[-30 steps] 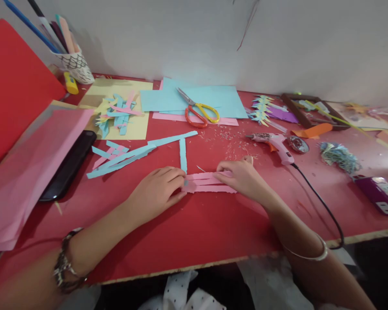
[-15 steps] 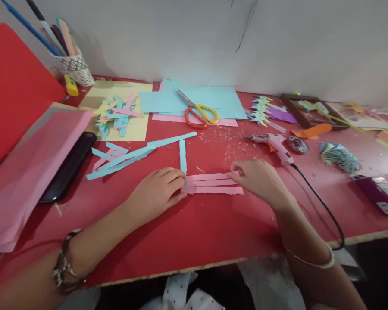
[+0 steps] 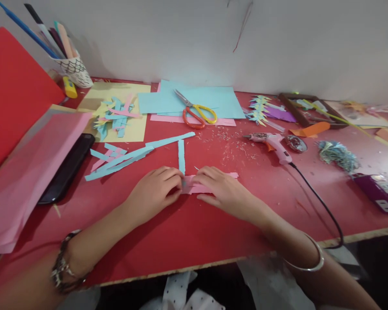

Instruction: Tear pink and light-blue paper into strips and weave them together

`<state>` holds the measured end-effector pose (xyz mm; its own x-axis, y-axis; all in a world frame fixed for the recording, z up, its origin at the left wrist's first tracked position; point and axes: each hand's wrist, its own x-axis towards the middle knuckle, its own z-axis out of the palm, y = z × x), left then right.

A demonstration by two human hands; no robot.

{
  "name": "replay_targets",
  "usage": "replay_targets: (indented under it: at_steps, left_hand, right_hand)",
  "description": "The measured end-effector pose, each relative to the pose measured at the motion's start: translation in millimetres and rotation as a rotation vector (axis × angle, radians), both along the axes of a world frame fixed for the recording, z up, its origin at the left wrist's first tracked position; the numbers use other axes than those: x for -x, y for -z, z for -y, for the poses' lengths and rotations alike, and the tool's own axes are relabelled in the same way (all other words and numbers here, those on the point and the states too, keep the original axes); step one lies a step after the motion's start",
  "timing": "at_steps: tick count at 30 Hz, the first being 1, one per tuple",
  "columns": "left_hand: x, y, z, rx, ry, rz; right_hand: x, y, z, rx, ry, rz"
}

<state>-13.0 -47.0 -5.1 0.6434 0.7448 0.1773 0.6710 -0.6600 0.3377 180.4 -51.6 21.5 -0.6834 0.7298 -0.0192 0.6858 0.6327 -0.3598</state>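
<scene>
Pink paper strips [image 3: 188, 186] lie side by side on the red table, and a blue paper strip [image 3: 181, 156] stands out at right angles from their left end. My left hand [image 3: 158, 189] has its fingers curled and its thumb brought in, gripping the strips where pink meets blue. Over the middle of the pink strips rests my right hand [image 3: 228, 194], fingers stretched out flat and thumb apart, hiding most of them. Only the tip of a pink strip shows beyond the right knuckles.
Scissors [image 3: 198, 113] lie on blue paper sheets [image 3: 224, 101] at the back. A glue gun [image 3: 273, 144] with its cord lies to the right. Woven strips [image 3: 116, 114] and more blue strips [image 3: 123, 163] are on the left, beside a black phone [image 3: 67, 168] and pink sheets [image 3: 22, 181].
My right hand has moved left from the right end of the pink strips, loosened its pinch and come down over their middle. My left hand stays at the left end.
</scene>
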Motion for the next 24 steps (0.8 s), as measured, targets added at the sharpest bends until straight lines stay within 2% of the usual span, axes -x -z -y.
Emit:
replay_targets:
  at_steps: [15, 20, 24]
  left_hand:
    - [-2, -1.1, 0, 0.105, -0.036, 0.041]
    - [-1, -1.2, 2, 0.097, -0.045, 0.052]
    - [0, -3.3, 1, 0.082, -0.038, 0.052]
  right_hand:
    - [-7, -10.5, 0, -0.023, 0.007, 0.100]
    - [-6, -7.6, 3, -0.012, 0.057, 0.092]
    - [-9, -4.4, 0, -0.098, 0.104, 0.025]
